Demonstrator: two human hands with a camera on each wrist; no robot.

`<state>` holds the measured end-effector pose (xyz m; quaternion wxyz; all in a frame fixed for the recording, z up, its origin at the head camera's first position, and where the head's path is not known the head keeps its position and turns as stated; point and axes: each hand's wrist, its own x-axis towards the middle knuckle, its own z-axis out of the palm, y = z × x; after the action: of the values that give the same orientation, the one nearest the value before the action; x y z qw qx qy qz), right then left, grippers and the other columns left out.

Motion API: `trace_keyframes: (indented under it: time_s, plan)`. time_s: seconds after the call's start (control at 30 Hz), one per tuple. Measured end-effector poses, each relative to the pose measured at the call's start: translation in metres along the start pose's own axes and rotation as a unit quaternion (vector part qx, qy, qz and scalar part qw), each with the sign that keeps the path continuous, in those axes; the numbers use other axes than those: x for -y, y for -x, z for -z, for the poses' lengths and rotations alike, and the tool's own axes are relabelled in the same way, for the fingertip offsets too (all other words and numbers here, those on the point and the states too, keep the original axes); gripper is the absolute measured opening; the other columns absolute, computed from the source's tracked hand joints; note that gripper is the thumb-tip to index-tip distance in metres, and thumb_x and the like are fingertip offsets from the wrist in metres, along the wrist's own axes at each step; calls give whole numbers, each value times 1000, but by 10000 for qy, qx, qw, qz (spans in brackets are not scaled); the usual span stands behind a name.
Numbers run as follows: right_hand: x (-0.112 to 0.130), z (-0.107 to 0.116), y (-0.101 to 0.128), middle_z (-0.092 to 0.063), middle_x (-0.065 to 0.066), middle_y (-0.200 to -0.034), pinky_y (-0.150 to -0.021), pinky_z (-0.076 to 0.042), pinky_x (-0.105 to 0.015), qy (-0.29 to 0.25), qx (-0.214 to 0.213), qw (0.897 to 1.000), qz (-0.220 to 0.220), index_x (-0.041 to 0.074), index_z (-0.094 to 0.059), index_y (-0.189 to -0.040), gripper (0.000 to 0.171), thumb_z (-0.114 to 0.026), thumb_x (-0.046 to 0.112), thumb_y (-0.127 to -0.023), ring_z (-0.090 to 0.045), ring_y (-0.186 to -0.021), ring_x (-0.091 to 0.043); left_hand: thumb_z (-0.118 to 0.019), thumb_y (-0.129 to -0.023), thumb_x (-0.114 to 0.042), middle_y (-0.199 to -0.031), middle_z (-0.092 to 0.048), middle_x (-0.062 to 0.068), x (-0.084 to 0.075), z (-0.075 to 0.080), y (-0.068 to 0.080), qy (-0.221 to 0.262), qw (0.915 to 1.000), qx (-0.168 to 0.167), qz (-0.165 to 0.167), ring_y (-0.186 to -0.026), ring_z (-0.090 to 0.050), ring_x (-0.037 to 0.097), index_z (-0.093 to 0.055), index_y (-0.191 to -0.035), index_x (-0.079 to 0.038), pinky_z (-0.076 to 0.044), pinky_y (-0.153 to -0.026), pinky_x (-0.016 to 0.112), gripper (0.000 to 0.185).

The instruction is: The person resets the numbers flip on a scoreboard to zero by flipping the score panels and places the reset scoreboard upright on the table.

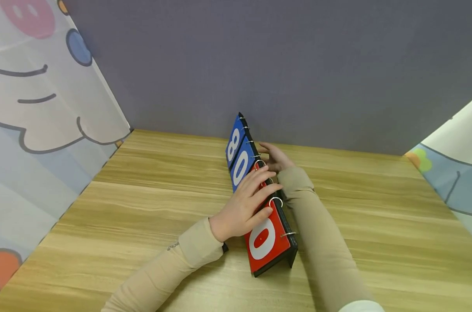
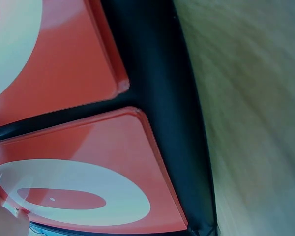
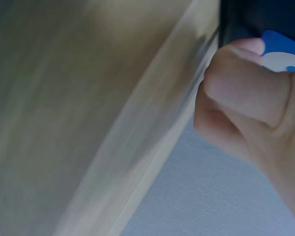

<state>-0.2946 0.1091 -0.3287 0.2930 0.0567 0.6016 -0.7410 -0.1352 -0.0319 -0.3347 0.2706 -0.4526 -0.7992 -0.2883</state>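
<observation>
A flip scoreboard [image 1: 271, 253] stands on the wooden table [image 1: 150, 203], running away from me. Its blue cards [image 1: 240, 167] read 8 and 0, and the near red card [image 1: 264, 239] reads 0. My left hand [image 1: 245, 203] lies on the second red card with straight fingers reaching up to the metal rings [image 1: 276, 200]. My right hand [image 1: 276, 159] rests behind the board, fingers along its back near the top edge. In the left wrist view two red cards [image 2: 78, 196] sit on the black frame [image 2: 157, 98]. In the right wrist view my thumb [image 3: 246, 93] touches a blue card [image 3: 285, 49].
A grey partition [image 1: 282, 65] closes the far edge of the table. Cartoon-printed curtains hang at the left [image 1: 37, 108] and right [image 1: 458, 173] sides. Bare wood surrounds the scoreboard on both sides.
</observation>
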Motion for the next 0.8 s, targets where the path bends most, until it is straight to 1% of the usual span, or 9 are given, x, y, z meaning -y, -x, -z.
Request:
trace_keyframes:
  time_s: [0.07, 0.13, 0.37, 0.47, 0.53, 0.63, 0.7, 0.73, 0.8]
  plan:
    - [-1, 2, -3, -42, -11, -127, -70, -51, -27, -15, 48, 9999, -97, 7, -32, -139, 47, -37, 34, -101, -52, -103, -22, -15, -102, -47, -139, -40, 17, 0, 0, 0, 5, 10000, 4, -7, -142, -24, 32, -50, -129, -8, -16, -117, 47, 59]
    - [-1, 3, -5, -44, -8, -114, -67, -51, -26, -28, 124, 9998, -154, 4, -36, -132, 43, -37, 34, -101, -53, -90, -18, -16, -102, -47, -139, -40, 17, 0, 0, 0, 9, 10000, 8, -9, -142, -23, 31, -50, -129, -8, -16, -117, 47, 59]
    - [0, 2, -5, -46, -8, -111, -69, -51, -24, 669, 334, 9971, -127, 2, -38, -134, 49, -35, 38, -101, -56, -82, -14, -16, -102, -47, -140, -39, 17, 0, 0, 0, 26, 10000, 4, -18, -142, -23, 31, -49, -129, -8, -16, -117, 47, 59]
    - [0, 0, -4, -48, -13, -119, -74, -52, -28, 980, 375, 9945, -52, 4, -35, -139, 60, -37, 49, -99, -59, -90, -19, -16, -102, -47, -140, -39, 18, 1, -1, -1, 46, 10000, -6, -31, -141, -24, 32, -49, -129, -7, -16, -117, 48, 58]
    - [1, 0, -2, -44, -17, -131, -83, -52, -34, 1263, 268, 9916, -33, 6, -30, -143, 70, -38, 57, -95, -57, -106, -26, -16, -102, -47, -139, -40, 18, 1, -1, -1, 60, 10000, -19, -39, -141, -24, 32, -49, -129, -7, -17, -116, 48, 58]
    - [1, 4, -4, -28, -17, -150, -99, -44, -44, 1171, 175, 9929, -79, 11, -18, -150, 82, -43, 62, -91, -36, -135, -34, -16, -102, -47, -139, -40, 18, 1, -1, -1, 83, 10000, -27, -29, -141, -24, 32, -50, -129, -7, -17, -116, 48, 59]
    - [2, 5, -5, -17, -14, -156, -105, -38, -46, 1030, 97, 9945, -133, 14, -10, -152, 83, -44, 60, -91, -20, -143, -34, -16, -102, -47, -139, -40, 17, 1, -1, 0, 78, 10000, -25, -18, -141, -24, 32, -49, -129, -8, -17, -116, 48, 59]
    - [3, 6, -6, -15, -12, -156, -106, -38, -44, 870, 101, 9960, -167, 14, -10, -152, 81, -44, 57, -92, -18, -144, -31, -16, -102, -47, -139, -40, 17, 1, -1, 0, 77, 10000, -22, -15, -141, -24, 31, -49, -129, -8, -17, -116, 48, 59]
    - [3, 8, -9, -26, -14, -148, -98, -46, -36, 578, 127, 9978, -287, 8, -22, -146, 70, -43, 50, -95, -33, -135, -28, -16, -102, -48, -140, -39, 16, 1, 0, 0, 61, 10000, -18, -10, -142, -23, 31, -49, -129, -8, -17, -116, 48, 58]
